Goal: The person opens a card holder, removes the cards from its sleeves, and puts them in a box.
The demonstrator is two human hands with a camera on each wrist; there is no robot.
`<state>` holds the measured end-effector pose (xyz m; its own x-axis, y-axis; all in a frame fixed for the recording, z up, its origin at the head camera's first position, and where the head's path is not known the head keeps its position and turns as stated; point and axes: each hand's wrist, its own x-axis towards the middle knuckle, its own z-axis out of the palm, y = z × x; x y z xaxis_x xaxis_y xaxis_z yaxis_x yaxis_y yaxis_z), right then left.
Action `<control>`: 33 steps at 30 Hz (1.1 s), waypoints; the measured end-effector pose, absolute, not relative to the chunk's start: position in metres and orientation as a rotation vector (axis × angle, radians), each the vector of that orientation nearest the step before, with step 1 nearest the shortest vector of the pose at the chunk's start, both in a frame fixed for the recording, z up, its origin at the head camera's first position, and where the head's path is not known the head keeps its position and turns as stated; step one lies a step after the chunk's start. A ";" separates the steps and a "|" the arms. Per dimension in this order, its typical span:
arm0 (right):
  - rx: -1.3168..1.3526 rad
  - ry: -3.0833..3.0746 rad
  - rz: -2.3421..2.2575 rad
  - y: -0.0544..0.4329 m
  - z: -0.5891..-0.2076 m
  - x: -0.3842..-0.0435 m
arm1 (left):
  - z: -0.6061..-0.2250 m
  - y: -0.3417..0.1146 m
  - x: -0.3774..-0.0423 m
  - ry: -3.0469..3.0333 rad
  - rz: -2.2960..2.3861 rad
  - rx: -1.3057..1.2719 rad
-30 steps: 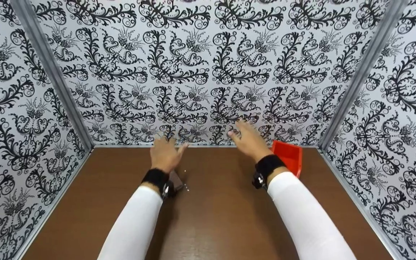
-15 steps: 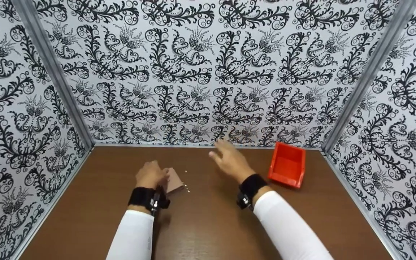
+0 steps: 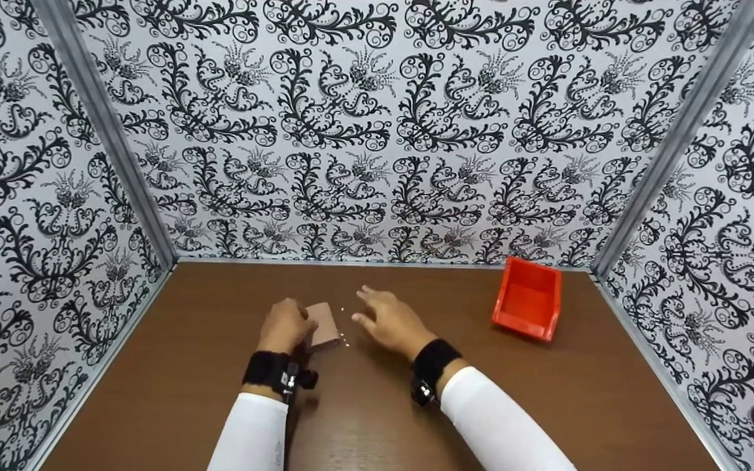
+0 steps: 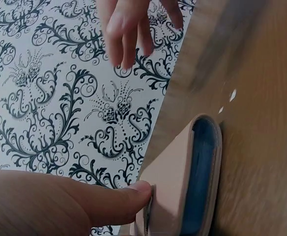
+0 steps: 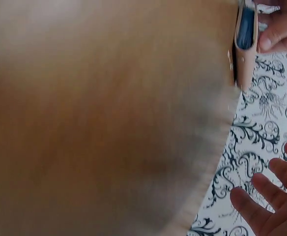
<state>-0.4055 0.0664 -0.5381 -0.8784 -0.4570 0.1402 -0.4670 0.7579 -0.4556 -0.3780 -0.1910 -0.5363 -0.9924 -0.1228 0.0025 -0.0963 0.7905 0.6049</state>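
Note:
A beige-pink card holder (image 3: 323, 326) with blue inner sleeves lies on the brown table. My left hand (image 3: 285, 325) is at its left side and pinches that edge. The left wrist view shows the thumb (image 4: 133, 196) on the cover of the card holder (image 4: 170, 182), beside a small flap; the other fingers are hidden there. My right hand (image 3: 391, 320) hovers right of the card holder, apart from it, with its fingers spread and nothing in them. In the right wrist view those fingers (image 5: 269, 196) are extended.
A red plastic bin (image 3: 529, 301) stands at the back right of the table (image 3: 377, 418). Several tiny white bits (image 3: 345, 341) lie just right of the card holder. Patterned walls (image 3: 377, 131) close off the back and both sides.
My left hand has come down and back to the card holder and now pinches its edge. The right hand has moved left and lower, away from the red bin, toward the card holder.

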 end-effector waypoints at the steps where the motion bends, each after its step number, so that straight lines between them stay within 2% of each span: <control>1: 0.777 -2.929 0.765 0.065 -0.540 -0.404 | -0.537 -0.187 -0.378 -2.930 -1.003 0.173; 8: 0.867 -2.905 0.723 0.068 -0.549 -0.393 | -0.542 -0.155 -0.380 -2.914 -0.978 0.042; 20: 0.896 -2.807 0.636 0.111 -0.554 -0.374 | -0.544 -0.089 -0.375 -2.913 -0.929 -0.150; 33: 0.872 -2.873 0.622 0.145 -0.545 -0.352 | -0.542 -0.048 -0.362 -2.907 -0.823 -0.326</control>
